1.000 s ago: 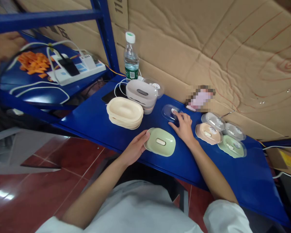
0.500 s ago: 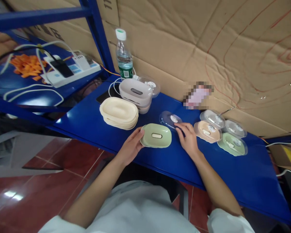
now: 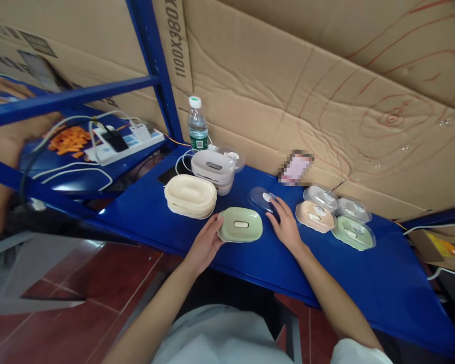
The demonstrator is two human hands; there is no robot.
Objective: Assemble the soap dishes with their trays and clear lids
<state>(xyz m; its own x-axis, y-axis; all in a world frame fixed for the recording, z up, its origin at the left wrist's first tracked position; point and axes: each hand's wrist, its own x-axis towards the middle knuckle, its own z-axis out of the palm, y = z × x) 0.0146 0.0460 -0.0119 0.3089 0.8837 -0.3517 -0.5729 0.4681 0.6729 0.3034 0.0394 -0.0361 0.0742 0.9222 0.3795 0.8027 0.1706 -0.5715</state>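
Observation:
My left hand (image 3: 205, 241) grips the left end of a pale green oval soap dish (image 3: 246, 232), thumb on its rim, holding it just over the near side of the blue table. A cream oval piece lies in the slot in its middle. My right hand (image 3: 288, 227) reaches over the right end of a clear plastic lid (image 3: 258, 197) with a round white sticker, which lies flat on the table. Its fingers are spread, with fingertips at the lid near the sticker and the thumb apart from them.
Left of the dish are stacked cream trays (image 3: 189, 194) and grey dishes (image 3: 208, 167), with a water bottle (image 3: 198, 126) behind. At right stand lidded peach (image 3: 313, 217) and green (image 3: 352, 233) dishes. A phone (image 3: 296, 168) leans on the cardboard. Another person's arm (image 3: 7, 156) is at far left.
The camera view has tilted up and shifted slightly. My left hand keeps hold of the green dish. My right hand stays at the clear lid, its fingers slightly further over it.

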